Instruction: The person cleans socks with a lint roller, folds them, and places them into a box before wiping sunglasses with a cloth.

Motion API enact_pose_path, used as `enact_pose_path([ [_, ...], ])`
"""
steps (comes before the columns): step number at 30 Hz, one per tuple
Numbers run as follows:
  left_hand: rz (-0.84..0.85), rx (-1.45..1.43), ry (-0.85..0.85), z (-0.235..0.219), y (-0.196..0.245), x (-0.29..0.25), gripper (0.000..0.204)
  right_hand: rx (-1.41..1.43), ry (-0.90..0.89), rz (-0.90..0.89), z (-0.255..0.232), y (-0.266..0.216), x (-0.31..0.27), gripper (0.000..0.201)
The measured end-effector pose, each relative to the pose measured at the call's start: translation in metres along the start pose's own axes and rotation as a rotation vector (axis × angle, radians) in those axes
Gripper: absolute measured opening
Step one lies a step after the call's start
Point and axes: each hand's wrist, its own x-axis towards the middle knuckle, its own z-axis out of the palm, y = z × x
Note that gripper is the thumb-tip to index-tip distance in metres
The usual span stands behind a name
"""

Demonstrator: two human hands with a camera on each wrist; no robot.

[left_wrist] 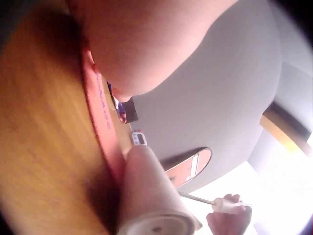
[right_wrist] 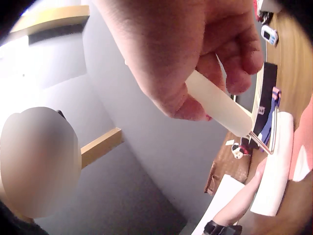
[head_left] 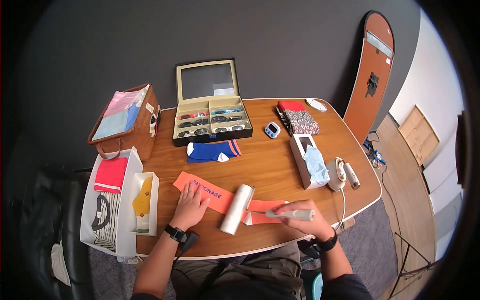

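Observation:
A long orange sock (head_left: 225,198) with blue lettering and white patches lies flat across the middle of the table. My left hand (head_left: 191,206) rests on its left part, fingers spread and fairly straight. In my right hand (head_left: 303,219) is the pale handle (right_wrist: 222,107) of a lint roller, gripped with curled fingers. The roller's white cylinder (head_left: 237,210) lies across the sock, right of my left hand, its lower end reaching past the sock's near edge. In the left wrist view the roller (left_wrist: 149,191) looms close beside the orange fabric (left_wrist: 101,117).
Behind the sock lie blue socks (head_left: 210,151) and an open sunglasses case (head_left: 212,137). White bins (head_left: 132,230) of folded clothes and a brown basket (head_left: 125,130) line the left. At right stand a tissue-style box (head_left: 301,162), white corded device (head_left: 336,175), timer (head_left: 272,130) and folded fabrics (head_left: 301,122).

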Motion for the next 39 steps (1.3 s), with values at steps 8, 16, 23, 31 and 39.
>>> enact_pose_path([
  [8, 0.021, 0.16, 0.064, 0.001, 0.004, 0.001, 0.082, 0.452, -0.04, 0.262, -0.046, 0.045, 0.0, 0.023],
  [16, 0.033, 0.181, -0.019, -0.007, -0.014, 0.014, 0.089, 0.603, 0.057, 0.197, -0.079, 0.084, -0.025, 0.021],
  [23, 0.029, 0.113, -0.084, -0.022, -0.015, 0.024, 0.091, 0.556, 0.035, 0.277, -0.062, 0.064, -0.025, 0.021],
  [31, 0.035, 0.103, -0.091, -0.022, -0.017, 0.025, 0.094, 0.515, 0.024, 0.29, -0.071, 0.055, -0.036, 0.025],
  [39, 0.025, 0.12, -0.059, -0.013, -0.026, 0.027, 0.095, 0.417, 0.204, 0.315, -0.114, 0.043, -0.09, 0.022],
])
